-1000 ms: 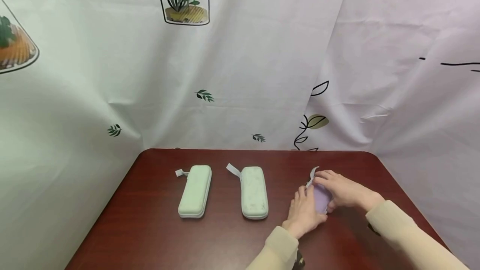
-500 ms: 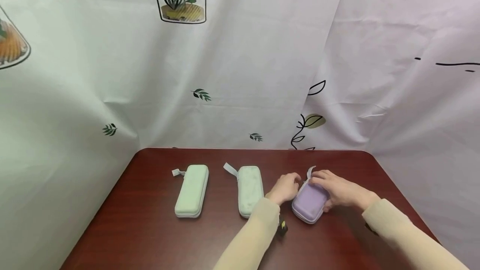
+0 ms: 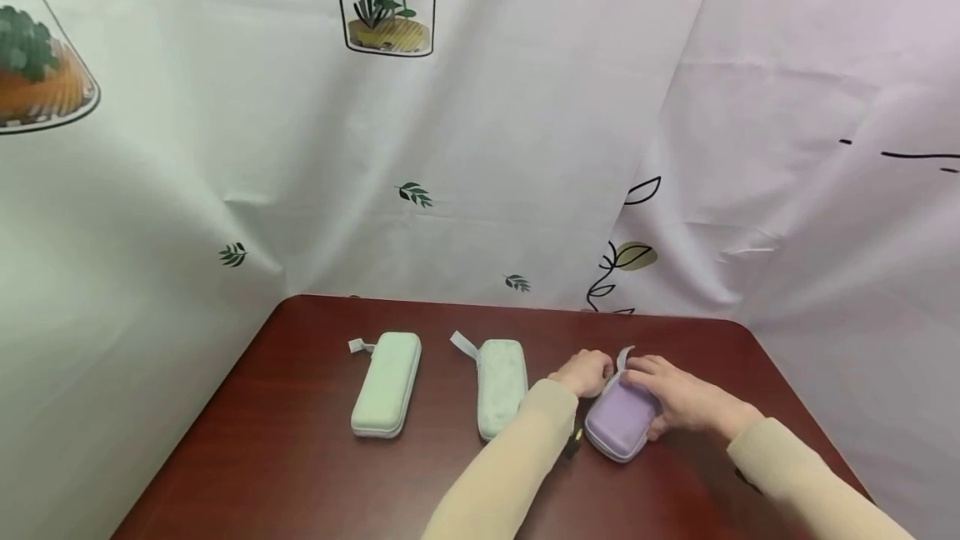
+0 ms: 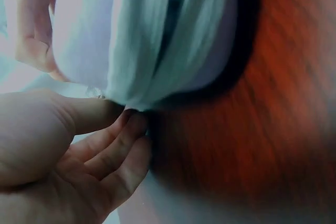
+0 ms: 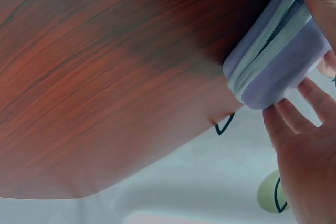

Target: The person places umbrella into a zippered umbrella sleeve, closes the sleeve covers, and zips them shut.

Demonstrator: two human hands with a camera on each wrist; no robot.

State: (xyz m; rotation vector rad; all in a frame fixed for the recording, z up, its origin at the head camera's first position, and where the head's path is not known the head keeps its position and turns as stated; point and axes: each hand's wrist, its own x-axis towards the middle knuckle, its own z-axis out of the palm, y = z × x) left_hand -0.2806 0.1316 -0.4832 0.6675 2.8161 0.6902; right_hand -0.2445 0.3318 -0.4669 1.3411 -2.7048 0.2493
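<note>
A small purple zip case lies tilted on the table's right side, with a pale strap at its far end. My right hand grips its far right part, thumb and fingers on opposite sides. At the far left corner, my left hand has its fingers curled. In the left wrist view, the left thumb and index finger pinch at the end of the zip; the zipper pull itself is mostly hidden between them. Its zip also shows in the right wrist view, running along the side.
A light green case lies on the left of the dark red wooden table. Nearer the middle is a paler, speckled case, partly covered by my left sleeve. A patterned white cloth hangs behind the table.
My left hand has gone from the near left side of the purple case to its far left corner, and its fingers have curled in. The right hand keeps its hold on the case.
</note>
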